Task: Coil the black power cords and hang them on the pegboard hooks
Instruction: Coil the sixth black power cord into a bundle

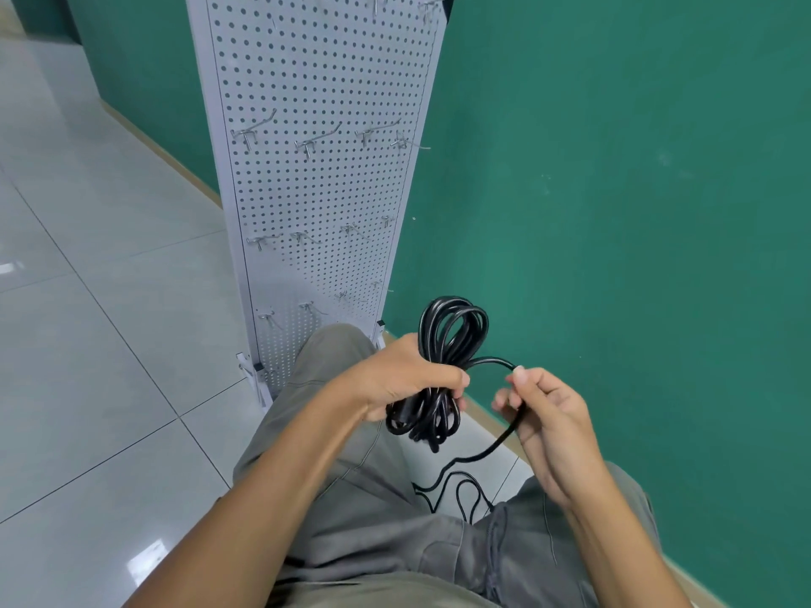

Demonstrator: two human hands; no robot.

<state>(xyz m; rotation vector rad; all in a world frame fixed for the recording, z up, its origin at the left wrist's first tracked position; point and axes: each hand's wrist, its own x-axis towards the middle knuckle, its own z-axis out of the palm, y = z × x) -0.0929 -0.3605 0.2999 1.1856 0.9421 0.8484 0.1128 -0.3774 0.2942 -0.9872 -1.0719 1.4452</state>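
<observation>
My left hand [406, 375] grips the middle of a coiled black power cord [452, 329], whose loops stick out above and below the fist. My right hand [542, 410] pinches the free strand of the same cord just right of the coil. From there the strand runs down to loose cord on the floor [456, 489] between my knees. A white pegboard [324, 190] stands straight ahead against the green wall, with rows of bare metal hooks [313, 140].
My knees in grey trousers [324, 357] are bent in front of the pegboard's foot. Pale glossy floor tiles [101, 300] spread to the left. The green wall [614, 190] closes off the right side.
</observation>
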